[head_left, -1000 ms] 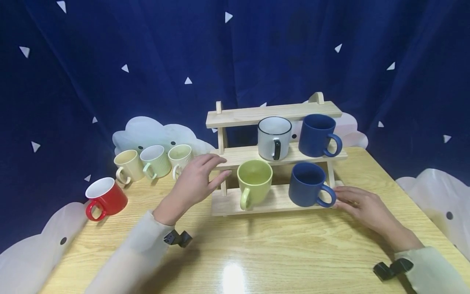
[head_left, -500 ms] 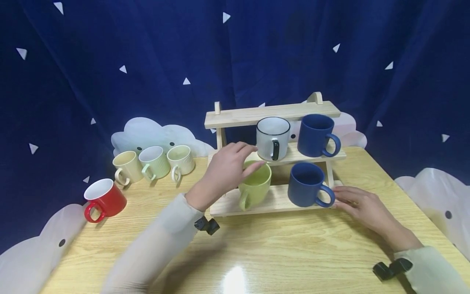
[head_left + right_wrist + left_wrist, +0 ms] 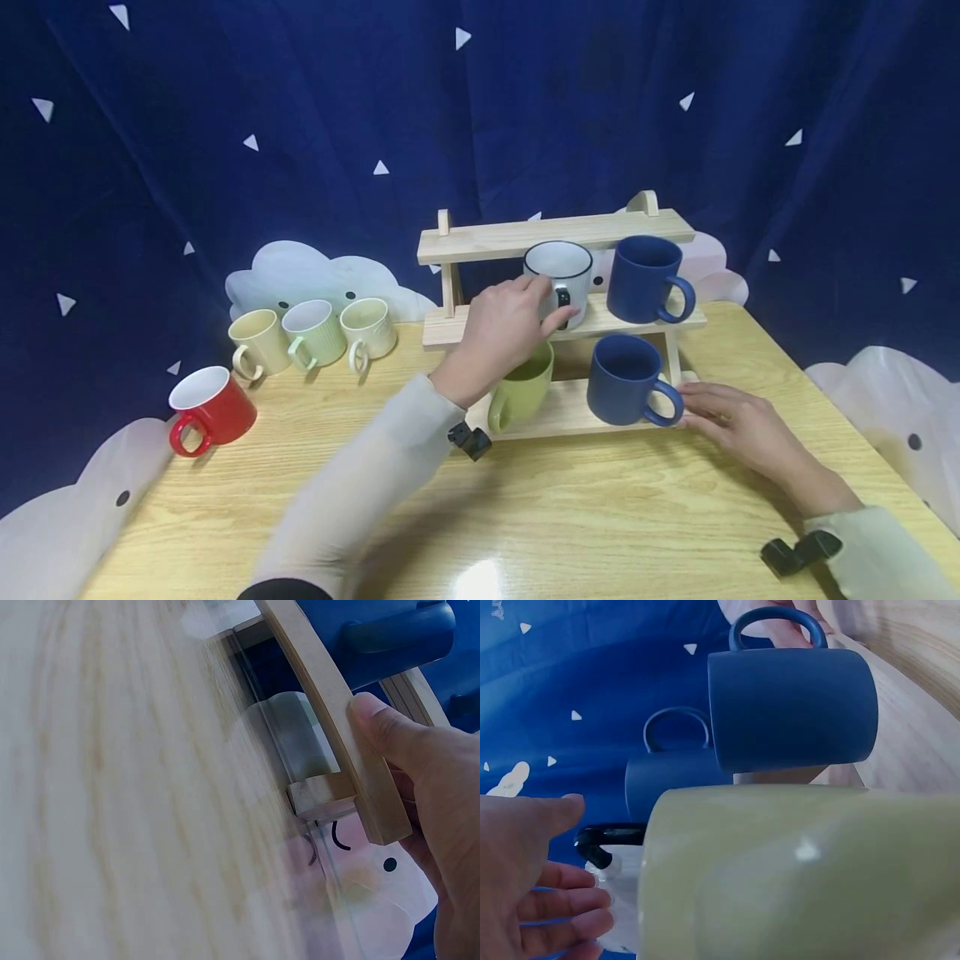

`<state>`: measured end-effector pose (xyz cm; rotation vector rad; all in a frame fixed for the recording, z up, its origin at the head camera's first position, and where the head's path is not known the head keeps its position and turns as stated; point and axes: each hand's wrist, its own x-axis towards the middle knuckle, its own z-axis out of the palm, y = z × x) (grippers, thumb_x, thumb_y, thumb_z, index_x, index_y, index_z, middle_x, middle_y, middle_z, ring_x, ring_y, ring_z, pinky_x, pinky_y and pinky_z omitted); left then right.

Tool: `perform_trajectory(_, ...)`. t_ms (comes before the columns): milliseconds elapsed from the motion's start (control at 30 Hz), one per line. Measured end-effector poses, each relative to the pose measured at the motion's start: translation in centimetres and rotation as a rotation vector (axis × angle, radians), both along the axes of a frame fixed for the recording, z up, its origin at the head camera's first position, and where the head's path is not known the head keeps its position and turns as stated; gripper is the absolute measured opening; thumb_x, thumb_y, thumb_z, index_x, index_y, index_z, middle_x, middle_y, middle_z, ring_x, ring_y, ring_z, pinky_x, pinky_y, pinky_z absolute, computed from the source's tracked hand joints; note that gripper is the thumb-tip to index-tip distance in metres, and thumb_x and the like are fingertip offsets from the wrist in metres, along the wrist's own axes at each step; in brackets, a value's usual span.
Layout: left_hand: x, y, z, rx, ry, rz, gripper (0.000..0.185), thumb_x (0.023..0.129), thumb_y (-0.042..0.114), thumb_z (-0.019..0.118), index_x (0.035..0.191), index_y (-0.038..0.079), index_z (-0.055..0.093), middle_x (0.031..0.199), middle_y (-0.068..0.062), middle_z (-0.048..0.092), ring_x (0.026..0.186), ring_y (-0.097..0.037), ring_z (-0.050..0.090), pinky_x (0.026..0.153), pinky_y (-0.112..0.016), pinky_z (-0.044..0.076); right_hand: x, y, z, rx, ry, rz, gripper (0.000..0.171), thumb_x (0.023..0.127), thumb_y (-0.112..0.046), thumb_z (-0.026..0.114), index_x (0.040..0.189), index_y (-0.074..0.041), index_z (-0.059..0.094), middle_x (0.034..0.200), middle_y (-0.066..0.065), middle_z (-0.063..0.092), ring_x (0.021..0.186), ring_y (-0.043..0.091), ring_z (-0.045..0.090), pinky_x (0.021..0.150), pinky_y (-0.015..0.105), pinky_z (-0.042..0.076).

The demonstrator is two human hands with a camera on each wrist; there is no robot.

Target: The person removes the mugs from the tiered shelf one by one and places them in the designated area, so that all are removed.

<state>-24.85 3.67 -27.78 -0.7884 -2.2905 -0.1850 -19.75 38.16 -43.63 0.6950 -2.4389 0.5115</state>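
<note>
Head view: the left hand (image 3: 504,327) has swung from the rack's left post to the white black-rimmed ceramic mug (image 3: 558,277) on the middle shelf, fingers curling round it.

The right hand (image 3: 738,421), fingers relaxed, steadies the wooden three-tier rack (image 3: 551,235) at 3 o'clock on the pale wood worktop (image 3: 600,517).

Left wrist view: the fingers (image 3: 562,911) are spread beside the mug's black handle (image 3: 604,841).

Right wrist view: the thumb (image 3: 386,727) presses the rack's side rail (image 3: 330,712).

A star-dotted blue curtain (image 3: 300,100) hangs behind.

Occlusions and cut-offs, head and wrist views

Your left hand (image 3: 504,332) covers the white mug (image 3: 560,265)'s lower left side and the green mug (image 3: 521,390)'s rim; you cannot tell whether the fingers grip. In the right wrist view the table (image 3: 90,787) is blurred and your right hand (image 3: 431,795) is cut by the frame edge.
</note>
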Motion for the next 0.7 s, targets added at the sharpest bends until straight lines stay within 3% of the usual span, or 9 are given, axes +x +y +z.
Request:
perform_trajectory(233,-0.4,1.0,-0.2,-0.041,0.023,0.055,0.043,0.095,0.054,0.055,0.081,0.013,0.057,0.063,0.003,0.051,0.051,-0.016,0.052,0.042,-0.031,0.044,0.0,0.1,-0.1,0.0,-0.021,-0.015,0.034,0.073,-0.021,0.086,0.105,-0.017,0.077,0.114,-0.002,0.07,0.106,0.03,0.064,0.1,0.002,0.019)
perform_trajectory(500,-0.8,0.2,-0.6,0.035,0.028,0.044,0.031,0.094,0.04,0.059,0.085,0.011,0.062,0.069,0.002,0.058,0.053,-0.016,0.052,0.043,-0.03,0.045,-0.3,0.2,-0.3,-0.008,0.011,0.009,0.036,0.07,-0.017,0.088,0.104,-0.018,0.077,0.113,-0.004,0.07,0.105,0.029,0.064,0.1,0.003,0.021)
perform_trajectory(600,-0.9,-0.3,-0.7,0.062,0.013,0.043,0.027,0.093,0.037,0.059,0.088,0.01,0.062,0.067,0.001,0.056,0.053,-0.016,0.051,0.043,-0.031,0.045,-0.3,0.2,-0.3,-0.008,0.013,0.007,0.035,0.069,-0.017,0.088,0.103,-0.018,0.077,0.112,-0.004,0.07,0.105,0.029,0.064,0.1,0.003,0.022)
perform_trajectory(700,-1.0,-0.8,-0.7,0.081,-0.046,0.059,0.025,0.095,0.035,0.057,0.094,0.01,0.062,0.067,0.0,0.056,0.055,-0.018,0.053,0.046,-0.033,0.046,-0.2,0.1,-0.2,-0.01,0.006,0.005,0.035,0.07,-0.017,0.088,0.103,-0.017,0.077,0.113,-0.003,0.07,0.105,0.029,0.064,0.1,0.002,0.021)
